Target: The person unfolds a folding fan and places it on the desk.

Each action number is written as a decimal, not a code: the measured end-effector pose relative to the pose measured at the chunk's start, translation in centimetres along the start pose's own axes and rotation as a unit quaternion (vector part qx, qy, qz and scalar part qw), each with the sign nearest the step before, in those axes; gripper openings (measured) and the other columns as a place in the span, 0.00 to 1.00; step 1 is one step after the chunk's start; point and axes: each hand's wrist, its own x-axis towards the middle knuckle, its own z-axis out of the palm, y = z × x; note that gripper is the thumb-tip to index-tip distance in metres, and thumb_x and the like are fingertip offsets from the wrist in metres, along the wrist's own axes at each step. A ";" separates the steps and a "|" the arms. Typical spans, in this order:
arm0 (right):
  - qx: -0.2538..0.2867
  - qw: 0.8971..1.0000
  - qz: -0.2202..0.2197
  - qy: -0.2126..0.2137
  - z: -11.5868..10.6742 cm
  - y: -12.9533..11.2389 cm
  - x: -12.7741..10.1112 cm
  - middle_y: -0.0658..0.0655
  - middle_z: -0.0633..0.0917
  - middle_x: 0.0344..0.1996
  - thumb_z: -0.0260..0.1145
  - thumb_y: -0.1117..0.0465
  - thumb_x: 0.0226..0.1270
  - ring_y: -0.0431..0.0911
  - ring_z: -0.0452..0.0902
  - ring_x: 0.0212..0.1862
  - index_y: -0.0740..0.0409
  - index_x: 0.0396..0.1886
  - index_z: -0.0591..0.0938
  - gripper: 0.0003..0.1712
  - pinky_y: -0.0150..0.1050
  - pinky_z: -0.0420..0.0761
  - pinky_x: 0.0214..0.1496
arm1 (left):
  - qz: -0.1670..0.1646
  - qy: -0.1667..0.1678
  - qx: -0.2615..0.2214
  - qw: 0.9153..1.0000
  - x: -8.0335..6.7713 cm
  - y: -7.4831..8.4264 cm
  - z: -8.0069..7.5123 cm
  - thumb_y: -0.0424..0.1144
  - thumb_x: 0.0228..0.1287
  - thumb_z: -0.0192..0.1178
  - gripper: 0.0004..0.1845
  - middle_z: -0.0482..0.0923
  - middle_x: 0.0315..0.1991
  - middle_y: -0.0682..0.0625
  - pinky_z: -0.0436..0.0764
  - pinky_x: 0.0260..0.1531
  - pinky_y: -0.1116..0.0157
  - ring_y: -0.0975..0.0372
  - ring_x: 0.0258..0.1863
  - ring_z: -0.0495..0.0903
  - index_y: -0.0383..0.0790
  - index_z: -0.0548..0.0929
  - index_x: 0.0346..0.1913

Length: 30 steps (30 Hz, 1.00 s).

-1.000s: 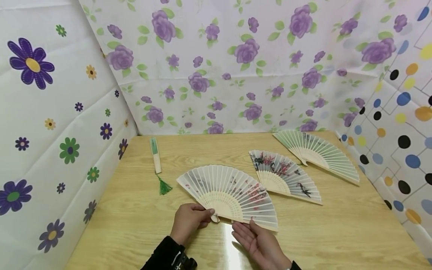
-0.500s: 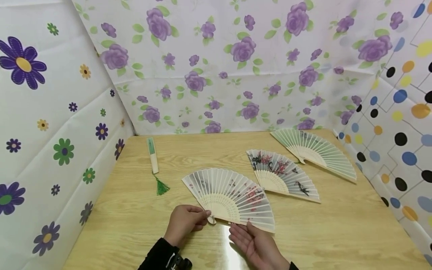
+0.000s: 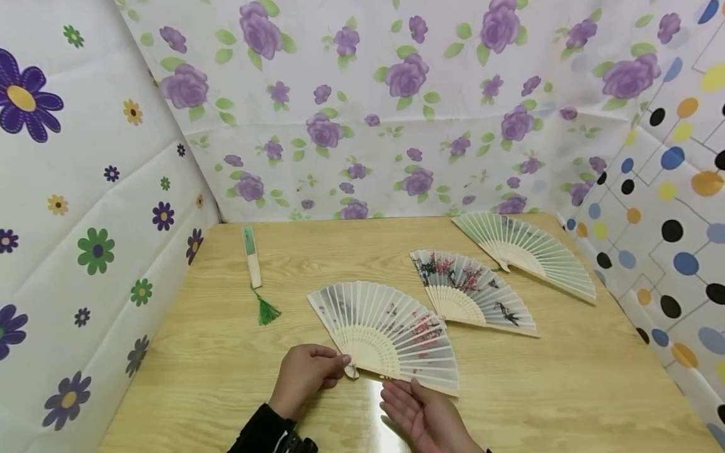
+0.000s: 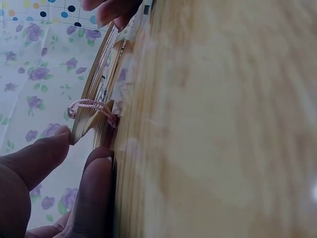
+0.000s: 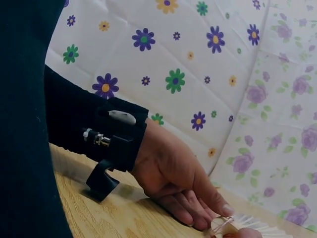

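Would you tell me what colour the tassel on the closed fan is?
The tassel on the closed fan is green, clearest in the head view.

Nearest open fan (image 3: 391, 330) lies on the bench (image 3: 566, 390), taken as landmark. Behind and right of it, just beside: second open fan (image 3: 472, 292); further behind and right, near the bench's far right corner: third open fan (image 3: 527, 251). Behind and left, well apart: closed fan (image 3: 251, 257); left hand (image 3: 303, 374) at the landmark's pivot, right hand (image 3: 421, 412) before its right edge.
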 end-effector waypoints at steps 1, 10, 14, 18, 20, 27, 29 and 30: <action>-0.004 1.000 -0.002 -0.001 0.1 0.0 0.0 0.55 0.94 0.54 0.35 0.54 1.00 0.43 0.93 0.59 0.83 0.87 0.49 0.37 0.39 0.90 0.73 | 0.000 0.001 0.000 1.000 -0.1 0.1 -0.1 0.42 0.69 0.83 0.20 0.95 0.37 0.44 0.96 0.36 0.63 0.61 0.34 0.94 0.28 0.92 0.52; -0.088 0.995 0.043 0.018 0.3 -0.9 -0.4 0.55 0.95 0.57 0.48 0.51 0.97 0.47 0.94 0.60 0.79 0.82 0.63 0.36 0.53 0.93 0.70 | 0.003 -0.013 -0.026 1.000 0.0 0.3 -0.1 0.42 0.69 0.83 0.19 0.95 0.35 0.45 0.95 0.34 0.65 0.61 0.34 0.94 0.29 0.92 0.49; -0.154 0.986 0.066 0.013 -0.3 -1.2 -0.7 0.60 0.94 0.63 0.53 0.47 0.92 0.51 0.93 0.65 0.76 0.81 0.69 0.38 0.57 0.93 0.70 | 0.008 -0.016 -0.027 0.999 0.0 0.6 -0.5 0.45 0.73 0.81 0.18 0.95 0.35 0.45 0.95 0.35 0.64 0.61 0.34 0.94 0.29 0.93 0.49; -0.148 0.985 0.071 -0.049 -2.2 -1.2 0.4 0.55 0.94 0.64 0.57 0.45 0.92 0.50 0.93 0.65 0.65 0.79 0.79 0.33 0.52 0.93 0.69 | 0.029 0.031 -0.029 0.999 0.8 1.2 -2.2 0.45 0.80 0.75 0.19 0.94 0.38 0.41 0.95 0.35 0.64 0.60 0.35 0.93 0.28 0.93 0.52; -0.150 0.984 0.056 -0.079 -2.1 -1.8 0.6 0.51 0.95 0.61 0.56 0.46 0.93 0.47 0.94 0.63 0.59 0.74 0.83 0.27 0.49 0.94 0.67 | 0.055 0.075 0.007 0.996 1.4 1.9 -4.0 0.46 0.83 0.71 0.19 0.94 0.41 0.41 0.94 0.35 0.65 0.60 0.36 0.93 0.30 0.92 0.55; -0.237 0.968 -0.069 -0.047 5.6 -7.6 2.3 0.55 0.92 0.63 0.55 0.51 0.94 0.45 0.91 0.62 0.58 0.71 0.81 0.21 0.45 0.92 0.70 | 0.131 0.233 0.188 0.945 7.0 4.1 -11.2 0.46 0.84 0.62 0.24 0.91 0.57 0.32 0.90 0.51 0.46 0.42 0.51 0.91 0.30 0.86 0.69; -0.248 0.964 -0.082 -0.045 7.7 -9.1 4.7 0.63 0.87 0.72 0.55 0.49 0.95 0.51 0.88 0.69 0.63 0.79 0.75 0.28 0.48 0.88 0.77 | 0.133 0.258 0.235 0.928 10.5 3.6 -12.7 0.51 0.84 0.62 0.30 0.87 0.57 0.26 0.89 0.48 0.40 0.35 0.50 0.88 0.24 0.83 0.68; -0.252 0.963 -0.084 -0.052 8.4 -9.5 6.1 0.66 0.82 0.77 0.54 0.50 0.95 0.55 0.85 0.74 0.65 0.83 0.71 0.31 0.49 0.86 0.80 | 0.122 0.267 0.265 0.919 12.0 3.3 -13.3 0.53 0.83 0.62 0.33 0.86 0.56 0.24 0.89 0.46 0.38 0.32 0.49 0.87 0.22 0.82 0.67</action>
